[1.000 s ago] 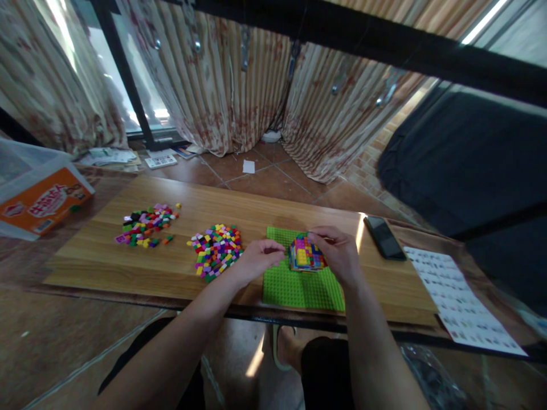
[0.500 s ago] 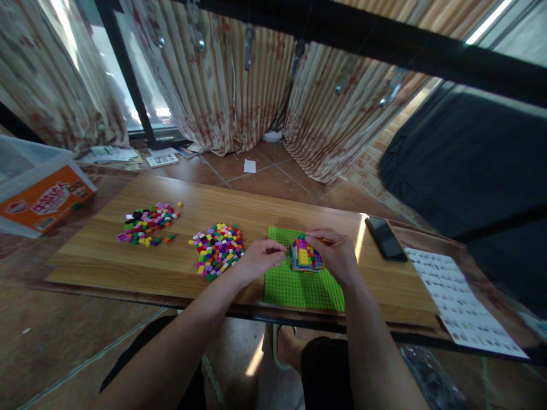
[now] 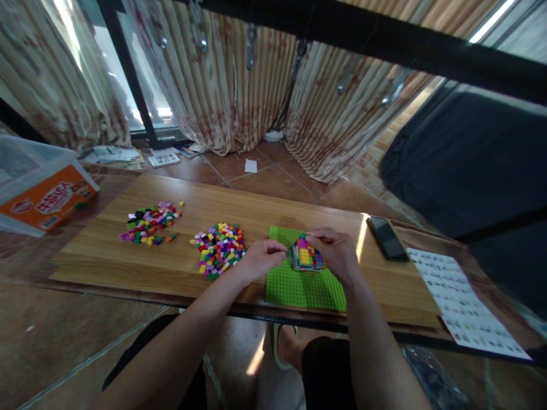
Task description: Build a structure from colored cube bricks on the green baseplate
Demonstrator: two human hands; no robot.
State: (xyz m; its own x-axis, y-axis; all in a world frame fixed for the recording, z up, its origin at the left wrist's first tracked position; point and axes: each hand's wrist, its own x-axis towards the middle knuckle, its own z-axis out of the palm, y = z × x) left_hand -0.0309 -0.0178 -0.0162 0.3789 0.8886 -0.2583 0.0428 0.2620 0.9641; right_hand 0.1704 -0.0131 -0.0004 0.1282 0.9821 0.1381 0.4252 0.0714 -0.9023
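The brick model [image 3: 303, 258] sits right of the centre of the frame, on the far half of the green baseplate [image 3: 286, 293], between the two hands. The right hand [image 3: 341, 254] is the nearer: its fingers lie over the model's upper right edge and appear to touch it, so the model lies just to the left of and below those fingertips. The left hand [image 3: 265, 259] is just beside the model on its left, its fingertips pointing right towards it with a narrow gap between, so from there the model lies directly to the right. The base looks broadest from left to right, but the right hand covers that end, so its long axis cannot be told for sure. The right fingers are bent nearly together, and whether they pinch a brick cannot be told. The left thumb and forefinger are curled close, with nothing clearly visible in them. Left of that hand, near the centre of the frame, is a pile of loose bricks [image 3: 221, 250] on the table [image 3: 260, 210].
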